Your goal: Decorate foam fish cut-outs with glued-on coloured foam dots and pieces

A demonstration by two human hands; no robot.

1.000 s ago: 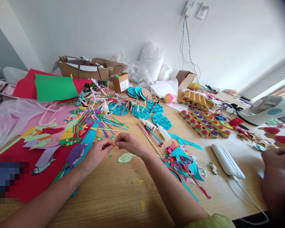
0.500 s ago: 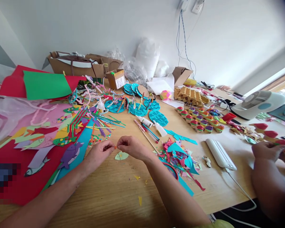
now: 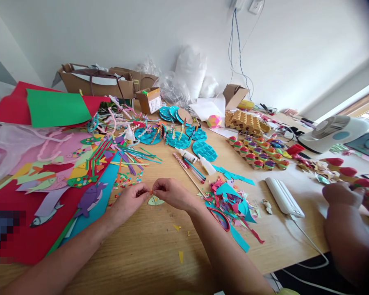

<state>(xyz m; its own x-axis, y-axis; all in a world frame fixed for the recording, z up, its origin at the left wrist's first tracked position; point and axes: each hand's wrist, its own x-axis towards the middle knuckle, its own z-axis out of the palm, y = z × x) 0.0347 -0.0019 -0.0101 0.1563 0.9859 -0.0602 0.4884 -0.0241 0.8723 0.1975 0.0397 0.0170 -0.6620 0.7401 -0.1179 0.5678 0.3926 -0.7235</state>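
My left hand [image 3: 133,196] and my right hand [image 3: 172,193] meet fingertip to fingertip above the wooden table. Both are closed in a pinch on a tiny orange piece [image 3: 151,192], too small to make out fully. Just below the fingertips a pale green paper fish [image 3: 154,200] lies flat, partly covered by my right hand. Small coloured paper bits [image 3: 127,179] are scattered beyond my left hand. To the right of my right wrist is a heap of colourful paper scraps [image 3: 230,198], with red-handled scissors [image 3: 220,218] at its near edge.
Paper fish and a purple paper whale [image 3: 90,199] lie on coloured sheets at left. Glue bottles [image 3: 206,164], pens [image 3: 195,171] and blue discs [image 3: 204,151] stand beyond my hands. At right are a white power bank [image 3: 284,197], a painted egg carton [image 3: 258,153] and another person's hand [image 3: 342,194].
My fingertips have drawn closer together around the orange piece. My right hand now covers more of the green fish. The view has shifted slightly.
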